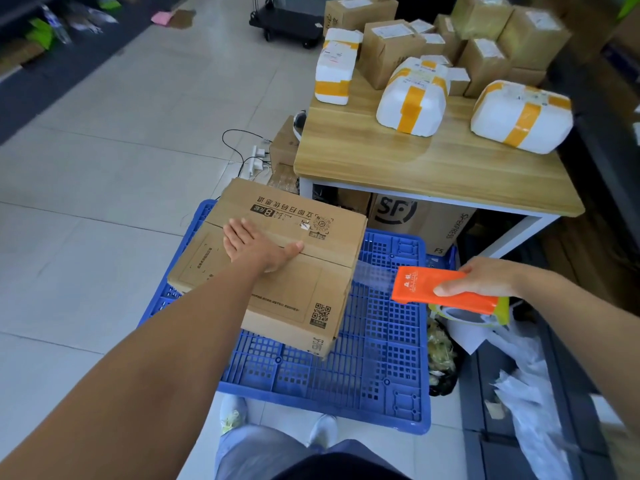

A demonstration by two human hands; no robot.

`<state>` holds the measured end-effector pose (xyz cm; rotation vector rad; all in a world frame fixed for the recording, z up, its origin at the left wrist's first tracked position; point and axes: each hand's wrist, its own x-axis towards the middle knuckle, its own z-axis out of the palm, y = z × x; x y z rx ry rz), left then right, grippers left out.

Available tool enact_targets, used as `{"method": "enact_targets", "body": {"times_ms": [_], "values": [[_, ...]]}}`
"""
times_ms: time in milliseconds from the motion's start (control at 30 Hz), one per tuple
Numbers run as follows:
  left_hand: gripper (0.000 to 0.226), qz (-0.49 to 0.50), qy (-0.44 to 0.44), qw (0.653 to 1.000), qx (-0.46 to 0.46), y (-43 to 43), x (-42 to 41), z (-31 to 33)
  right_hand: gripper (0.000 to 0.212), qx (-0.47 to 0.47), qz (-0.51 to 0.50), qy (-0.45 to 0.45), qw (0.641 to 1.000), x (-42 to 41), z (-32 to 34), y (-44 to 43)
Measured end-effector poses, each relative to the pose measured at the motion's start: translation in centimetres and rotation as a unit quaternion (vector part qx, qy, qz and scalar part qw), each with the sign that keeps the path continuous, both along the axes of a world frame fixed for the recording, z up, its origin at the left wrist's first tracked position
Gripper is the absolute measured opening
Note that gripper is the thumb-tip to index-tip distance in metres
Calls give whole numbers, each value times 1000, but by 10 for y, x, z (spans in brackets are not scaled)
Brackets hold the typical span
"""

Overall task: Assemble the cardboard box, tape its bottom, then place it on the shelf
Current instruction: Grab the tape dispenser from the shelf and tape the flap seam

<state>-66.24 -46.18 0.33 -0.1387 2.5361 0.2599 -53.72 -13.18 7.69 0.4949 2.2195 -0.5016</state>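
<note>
**Now: box held flat on pallet, tape strung off its 3 o'clock edge**

Shoes (232, 412) at 6 o'clock, at the near rim of the blue plastic pallet (381, 362). The cardboard box (287, 292) sits on the pallet's 10 o'clock part, flaps closed, printed face up. Left hand (254, 245) lies palm-down over the flap seam, fingers straight and spread, pressing. Right hand (485, 277), at 3 o'clock of the box and clear of it, is clenched around an orange tape dispenser (433, 289), thumb on top. A strip of clear tape (374, 275) runs from the dispenser to the box's right edge.

Beyond the box at 12 o'clock: power strip (256, 157) with cables on the floor. At 1 o'clock: wooden table (433, 168), SF carton (415, 220) under it, white foam parcels (410, 98) with yellow tape on top, brown cartons (391, 46) behind those. Far 12 o'clock: black cart (287, 19).
</note>
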Motion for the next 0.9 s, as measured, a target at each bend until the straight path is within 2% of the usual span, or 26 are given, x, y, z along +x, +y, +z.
{"method": "enact_targets", "body": {"times_ms": [133, 267, 333, 467, 567, 633, 700, 833, 900], "values": [[131, 7, 5, 1000, -9, 2, 0, 0, 50, 5, 9, -12, 1000, -9, -28, -13], [125, 14, 28, 999, -8, 8, 3, 1, 74, 15, 26, -23, 999, -22, -46, -21], [116, 20, 40, 999, -11, 18, 5, 4, 80, 19, 38, -29, 999, -29, -51, -26], [96, -42, 58, 997, 13, 56, 16, 11, 57, 50, 52, -38, 997, -37, -53, -38], [113, -111, 43, 992, 35, 86, 38, 8, 57, 71, 60, -39, 995, -38, -50, -45], [122, -117, 32, 992, 32, 94, 47, 2, 68, 68, 66, -41, 995, -36, -52, -42], [124, -105, 21, 994, 17, 93, 46, -4, 86, 51, 57, -39, 996, -31, -51, -34], [125, -113, -11, 993, 2, 92, 36, -5, 92, 31, 37, -54, 997, -8, -39, -11], [128, -120, -27, 992, 0, 95, 33, -3, 103, 1, 16, -50, 999, 4, -32, 1]]}}
